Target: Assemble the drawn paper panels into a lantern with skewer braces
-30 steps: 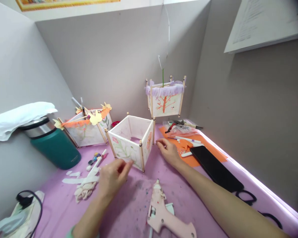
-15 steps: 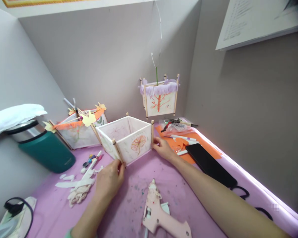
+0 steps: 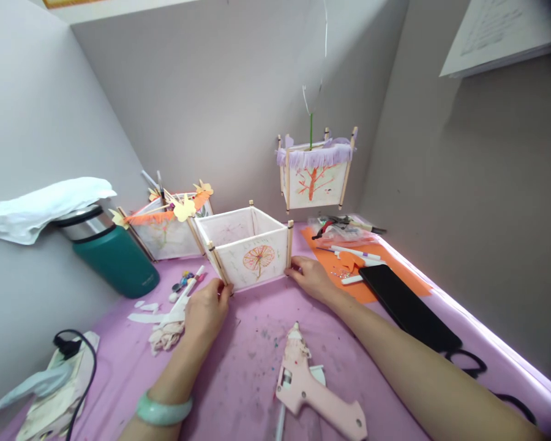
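Observed an open-topped white box (image 3: 241, 254) standing at the middle of the purple-covered counter (image 3: 252, 380), with wooden posts at the corners and a round orange flower on the near panel. Noted the left hand (image 3: 206, 306) pinching the lower end of the near left post and the right hand (image 3: 314, 278) pinching the lower end of the right post; recorded both hands as apart from each other, each closed on the box. Noted a pale green bangle (image 3: 164, 410) on the left wrist. Located a pink glue gun (image 3: 303, 383) lying between the forearms, nozzle toward the box. To the right, recorded an orange sheet (image 3: 365, 293) beneath pens and paper scraps, with a flat black device (image 3: 408, 306) overlapping the sheet. Behind that, noted a clear plastic bag with pliers upon it. Against the rear wall, recorded a purple-fringed box (image 3: 319, 184) below a green stick and white wire. To the left, recorded an orange-fringed box (image 3: 172, 242) near a teal flask (image 3: 114, 260) topped by white cloth (image 3: 50, 205). Noted a power strip (image 3: 59, 392) at lower left.
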A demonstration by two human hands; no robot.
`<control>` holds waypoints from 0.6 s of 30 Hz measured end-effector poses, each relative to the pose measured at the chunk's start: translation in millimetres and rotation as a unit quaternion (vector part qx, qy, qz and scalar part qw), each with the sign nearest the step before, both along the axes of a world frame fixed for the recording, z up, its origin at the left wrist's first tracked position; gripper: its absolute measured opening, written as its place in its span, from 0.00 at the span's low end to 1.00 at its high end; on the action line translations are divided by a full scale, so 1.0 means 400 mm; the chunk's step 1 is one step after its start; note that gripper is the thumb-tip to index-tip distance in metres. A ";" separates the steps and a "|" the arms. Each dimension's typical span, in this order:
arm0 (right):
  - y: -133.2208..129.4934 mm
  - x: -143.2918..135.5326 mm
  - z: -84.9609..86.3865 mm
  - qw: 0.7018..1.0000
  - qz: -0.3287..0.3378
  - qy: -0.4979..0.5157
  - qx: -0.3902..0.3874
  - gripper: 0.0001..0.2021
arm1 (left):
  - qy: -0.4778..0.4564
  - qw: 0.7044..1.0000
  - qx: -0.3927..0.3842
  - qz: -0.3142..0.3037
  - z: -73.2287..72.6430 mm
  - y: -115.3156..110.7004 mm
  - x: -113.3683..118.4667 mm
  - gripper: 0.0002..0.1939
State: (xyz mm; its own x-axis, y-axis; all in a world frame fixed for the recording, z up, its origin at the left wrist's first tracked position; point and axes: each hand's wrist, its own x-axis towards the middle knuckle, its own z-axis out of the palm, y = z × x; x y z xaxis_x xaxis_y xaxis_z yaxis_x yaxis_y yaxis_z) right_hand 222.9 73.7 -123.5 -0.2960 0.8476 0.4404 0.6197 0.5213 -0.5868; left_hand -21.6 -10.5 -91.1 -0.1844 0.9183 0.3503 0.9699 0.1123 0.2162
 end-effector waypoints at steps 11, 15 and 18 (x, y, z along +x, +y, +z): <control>-0.026 0.024 0.015 0.998 0.019 -0.056 0.023 0.07 | 0.051 0.998 -0.006 -0.040 0.010 0.003 -0.004 0.12; -0.030 0.025 0.013 0.998 0.009 -0.053 0.020 0.08 | 0.056 0.998 -0.009 -0.038 0.016 -0.005 -0.006 0.13; -0.028 0.020 0.012 0.999 0.001 -0.047 0.017 0.07 | 0.042 0.999 -0.011 -0.026 0.018 -0.010 -0.003 0.14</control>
